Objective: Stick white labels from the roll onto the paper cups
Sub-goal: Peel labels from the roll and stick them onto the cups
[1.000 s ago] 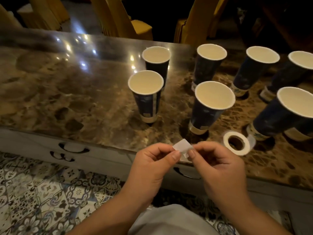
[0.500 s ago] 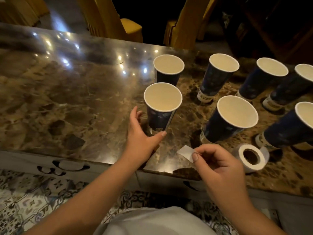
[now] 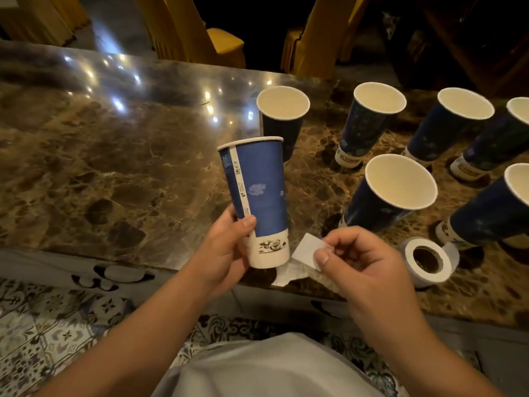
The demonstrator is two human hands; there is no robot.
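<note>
My left hand (image 3: pixel 226 250) grips a tall blue paper cup (image 3: pixel 259 196) near its white base, holding it upright above the table's front edge. My right hand (image 3: pixel 363 262) pinches a small white label (image 3: pixel 306 249) between thumb and forefinger, just right of the cup's base and apart from it. The white label roll (image 3: pixel 428 257) lies flat on the table to the right of my right hand. Several more blue cups stand open-mouthed on the table, the nearest one (image 3: pixel 386 193) behind my right hand.
A scrap of white backing paper (image 3: pixel 286 275) lies on the marble table (image 3: pixel 114 167) at its front edge below the held cup. Yellow chairs (image 3: pixel 194 27) stand beyond the far edge. Patterned floor tiles (image 3: pixel 43 333) show on the left below the table.
My left hand let go of the label, reached to the nearest cup and has lifted it off the table toward me. My right hand keeps hold of the label.
</note>
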